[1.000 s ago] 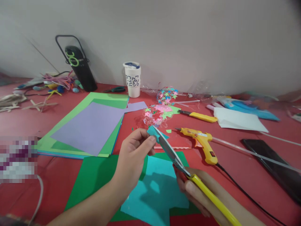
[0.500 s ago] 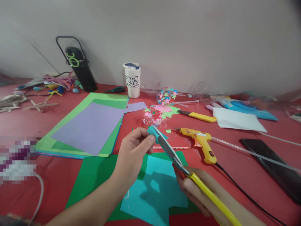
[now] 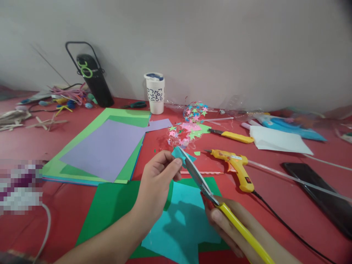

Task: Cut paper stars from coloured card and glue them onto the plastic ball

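Note:
My left hand [image 3: 161,176] pinches a small piece of turquoise paper [image 3: 178,153] between thumb and fingers. My right hand [image 3: 227,220] grips a pair of scissors [image 3: 196,176] with one yellow and one red handle. The scissor blades point up and to the left and lie along the turquoise piece, nearly closed on it. Beneath both hands a larger sheet of turquoise paper [image 3: 184,220] rests on a dark green sheet [image 3: 110,205], with the hands' shadow across it.
Right of my hands lie a yellow glue gun [image 3: 239,168], a yellow cutter knife [image 3: 236,136] and a black phone [image 3: 310,190]. Purple paper [image 3: 107,146] tops a paper stack at left. A white cup [image 3: 156,93], black bottle [image 3: 95,80] and star confetti [image 3: 183,134] are farther back.
The scissor blades have drawn closer together on the small turquoise piece. Both hands stay in nearly the same place.

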Motion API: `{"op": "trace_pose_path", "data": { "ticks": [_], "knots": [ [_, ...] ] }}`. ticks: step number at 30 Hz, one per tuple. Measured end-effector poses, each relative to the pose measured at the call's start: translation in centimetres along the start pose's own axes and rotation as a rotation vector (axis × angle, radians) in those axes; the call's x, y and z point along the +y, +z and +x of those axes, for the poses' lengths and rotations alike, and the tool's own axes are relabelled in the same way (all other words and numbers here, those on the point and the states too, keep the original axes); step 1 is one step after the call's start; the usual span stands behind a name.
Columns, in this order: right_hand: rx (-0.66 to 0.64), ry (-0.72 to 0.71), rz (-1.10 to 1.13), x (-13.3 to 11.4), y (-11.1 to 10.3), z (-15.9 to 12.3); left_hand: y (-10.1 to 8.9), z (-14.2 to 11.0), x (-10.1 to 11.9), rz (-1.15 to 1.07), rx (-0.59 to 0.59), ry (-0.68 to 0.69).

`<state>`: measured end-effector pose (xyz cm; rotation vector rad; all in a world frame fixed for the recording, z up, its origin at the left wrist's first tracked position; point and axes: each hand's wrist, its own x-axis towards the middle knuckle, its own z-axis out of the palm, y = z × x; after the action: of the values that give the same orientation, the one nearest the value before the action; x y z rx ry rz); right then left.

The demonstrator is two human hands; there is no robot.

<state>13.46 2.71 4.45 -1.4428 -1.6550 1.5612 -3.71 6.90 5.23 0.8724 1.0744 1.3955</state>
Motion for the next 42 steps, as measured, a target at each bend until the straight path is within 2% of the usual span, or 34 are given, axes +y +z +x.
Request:
{"op": "trace_pose_path", "data": {
  "ticks": [26,35,42],
  "knots": [
    [0.027,-0.017,-0.06,0.5,-0.4,0.2,-0.2,0.2,0.5,-0.048,-0.019,0.002],
    [-0.01,-0.152,-0.122,1.3,-0.8,1.5,-0.6,0.5,1.1,-0.12,-0.039,-0.014],
    [0.024,-0.172,-0.147,1.9,-0.7,1.8,-0.5,0.6,0.3,-0.199,-0.194,-0.14]
  ]
}}
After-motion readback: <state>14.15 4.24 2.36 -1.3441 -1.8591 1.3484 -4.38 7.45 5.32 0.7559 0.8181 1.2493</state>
